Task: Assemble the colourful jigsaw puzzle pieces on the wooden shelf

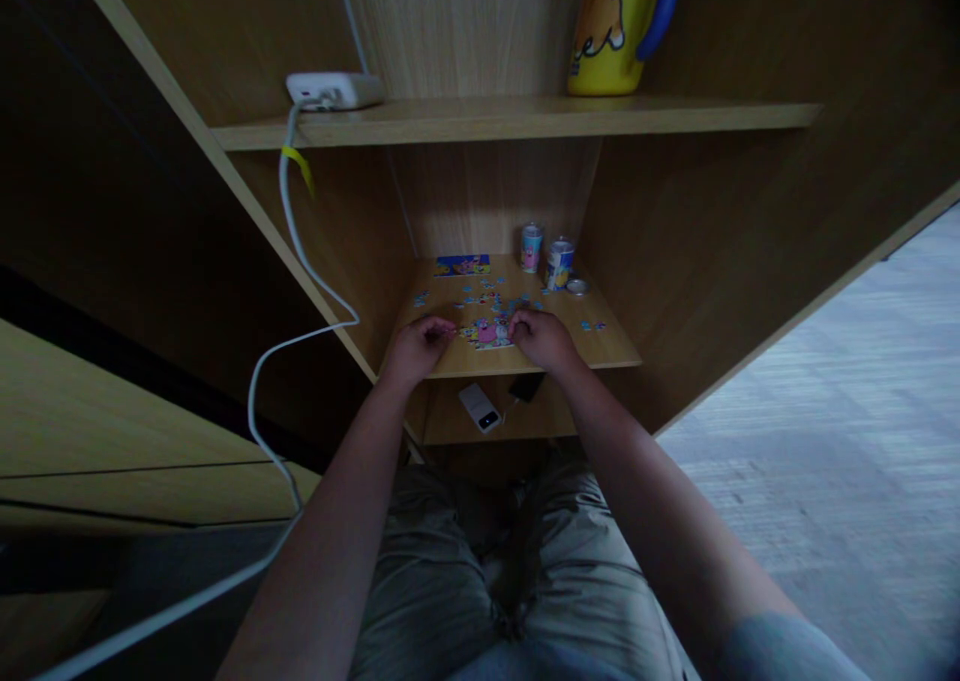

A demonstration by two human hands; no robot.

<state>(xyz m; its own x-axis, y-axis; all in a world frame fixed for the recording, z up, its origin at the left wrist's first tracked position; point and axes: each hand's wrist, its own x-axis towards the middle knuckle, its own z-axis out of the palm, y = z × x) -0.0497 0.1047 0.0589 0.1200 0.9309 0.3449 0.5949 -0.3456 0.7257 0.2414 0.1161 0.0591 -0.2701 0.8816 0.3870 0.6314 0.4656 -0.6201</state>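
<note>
The puzzle (487, 333) on the shelf (600, 349) is flanked closely by the curled left hand (420, 346) and right hand (541, 339), seemingly to steady it; whether either grasps a piece cannot be told.

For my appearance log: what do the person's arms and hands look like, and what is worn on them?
The left hand and right hand are bare: no gloves, no watch or ring discernible in the dim light. Both forearms are uncovered; a grey-blue short sleeve shows at the right upper arm.
</note>
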